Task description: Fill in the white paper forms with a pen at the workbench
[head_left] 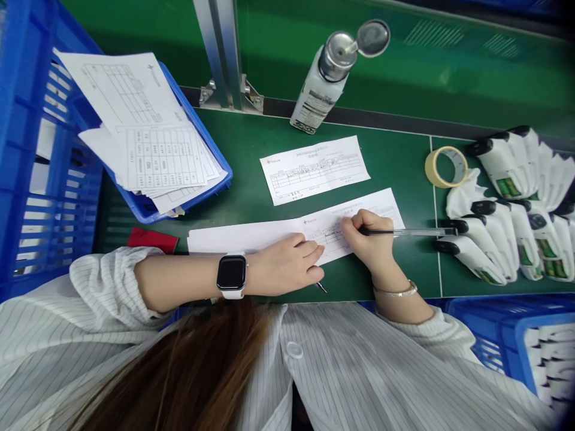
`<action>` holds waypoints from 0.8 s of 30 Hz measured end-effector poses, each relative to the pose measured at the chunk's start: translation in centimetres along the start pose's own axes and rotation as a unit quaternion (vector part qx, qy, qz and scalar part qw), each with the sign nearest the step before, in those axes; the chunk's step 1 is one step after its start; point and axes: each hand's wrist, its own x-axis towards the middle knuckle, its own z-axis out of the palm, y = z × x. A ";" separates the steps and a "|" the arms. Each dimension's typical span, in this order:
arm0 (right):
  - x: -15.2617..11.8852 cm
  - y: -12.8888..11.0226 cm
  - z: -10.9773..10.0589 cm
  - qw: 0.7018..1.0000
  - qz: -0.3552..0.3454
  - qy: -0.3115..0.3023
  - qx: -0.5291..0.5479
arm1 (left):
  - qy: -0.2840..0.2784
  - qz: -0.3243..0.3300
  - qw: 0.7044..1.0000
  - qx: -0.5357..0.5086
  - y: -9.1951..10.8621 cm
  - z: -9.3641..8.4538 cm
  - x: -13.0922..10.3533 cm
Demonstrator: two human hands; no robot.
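My right hand (371,239) is closed around a black pen (413,231), its clear barrel pointing right. It rests on the printed form (332,239), which has a table with some handwriting. My left hand (291,263) lies over the left part of this form, fingers loosely bent and pressing on the paper. A thin dark pointed tip (321,287) sticks out beneath the left hand; the rest of that object is hidden. Just behind lies a second filled-in form (314,170). A longer white sheet (242,233) extends left from under the form.
A blue tray (215,188) of papers stands left, beside a large blue crate (27,149). A pump bottle (318,90) with its lid up stands at the back. Masking tape (445,167) and several white handheld devices (507,239) lie right. A red booklet (153,239) lies left.
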 end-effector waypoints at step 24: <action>0.1 0.2 0.0 1.000 0.012 0.024 -0.008 | -0.005 0.001 1.000 -0.006 -0.1 -0.1 0.2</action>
